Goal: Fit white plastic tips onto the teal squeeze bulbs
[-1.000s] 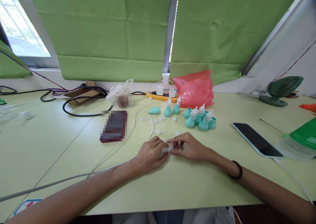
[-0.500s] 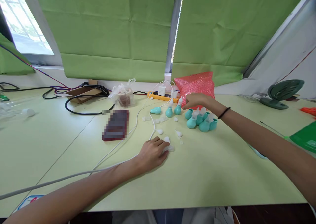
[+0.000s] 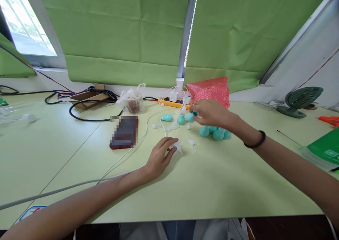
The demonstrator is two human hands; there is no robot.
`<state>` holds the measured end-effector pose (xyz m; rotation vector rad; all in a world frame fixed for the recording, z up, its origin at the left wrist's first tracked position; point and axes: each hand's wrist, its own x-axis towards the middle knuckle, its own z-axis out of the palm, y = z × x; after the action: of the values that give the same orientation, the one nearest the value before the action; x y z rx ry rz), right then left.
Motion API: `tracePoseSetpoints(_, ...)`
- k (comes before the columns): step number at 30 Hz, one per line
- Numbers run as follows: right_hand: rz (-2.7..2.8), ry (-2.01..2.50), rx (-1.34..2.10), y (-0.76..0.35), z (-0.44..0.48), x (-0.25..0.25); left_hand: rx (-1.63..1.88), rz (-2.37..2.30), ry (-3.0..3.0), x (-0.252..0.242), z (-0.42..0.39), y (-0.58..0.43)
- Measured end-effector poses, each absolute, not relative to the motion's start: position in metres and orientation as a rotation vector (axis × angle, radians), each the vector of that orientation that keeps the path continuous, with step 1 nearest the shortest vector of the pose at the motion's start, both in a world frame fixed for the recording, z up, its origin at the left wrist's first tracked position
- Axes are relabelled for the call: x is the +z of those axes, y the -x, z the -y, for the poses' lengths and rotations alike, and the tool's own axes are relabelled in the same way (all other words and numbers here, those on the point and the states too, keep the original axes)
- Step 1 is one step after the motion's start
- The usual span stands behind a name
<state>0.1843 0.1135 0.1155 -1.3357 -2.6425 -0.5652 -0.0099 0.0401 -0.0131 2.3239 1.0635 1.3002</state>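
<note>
My left hand (image 3: 161, 155) is above the table, thumb and fingers closed on a translucent plastic piece (image 3: 178, 146) with a pointed tip. My right hand (image 3: 209, 111) grips a teal squeeze bulb (image 3: 195, 113), its round opening showing by the fingertips. Just beyond the right hand stand two teal bulbs (image 3: 181, 119); the nearer one is partly covered by that hand. A cluster of several teal bulbs (image 3: 218, 134) sits below my right wrist. One more teal bulb (image 3: 166, 117) lies on its side. Loose white tips (image 3: 191, 142) and clear tubes (image 3: 173, 127) lie between the hands.
A dark red phone-like slab (image 3: 124, 132), partly blurred, lies left of my left hand. White cables (image 3: 119, 159) run under my left forearm. Behind are an orange power strip (image 3: 165, 101), a pink bubble-wrap bag (image 3: 212, 88) and a bagged tape roll (image 3: 133, 104). A green fan (image 3: 299, 100) stands right.
My right hand has picked up a teal bulb from the cluster and shifted slightly left. The left hand has lifted the translucent piece, tilting its tip toward me.
</note>
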Motion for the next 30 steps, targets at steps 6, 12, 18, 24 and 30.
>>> tracePoseSetpoints(6,2.546,0.884,0.085,-0.167,-0.040,0.069,1.458,-1.023,-1.940,-0.009,-0.034,0.008)
tracePoseSetpoints(12,2.179,0.839,0.294,-0.154,-0.032,0.006,1.149,-0.922,-2.020,-0.004,-0.022,0.003)
tracePoseSetpoints(18,1.889,0.869,0.619,-0.153,-0.028,-0.005,0.974,-0.998,-2.094,-0.007,-0.024,0.003)
tracePoseSetpoints(24,1.882,0.825,0.731,-0.154,-0.027,-0.004,0.884,-0.952,-2.192,-0.004,-0.025,0.004)
tracePoseSetpoints(30,1.764,0.900,0.807,-0.152,-0.028,-0.012,0.803,-0.907,-2.183,-0.003,-0.025,0.004)
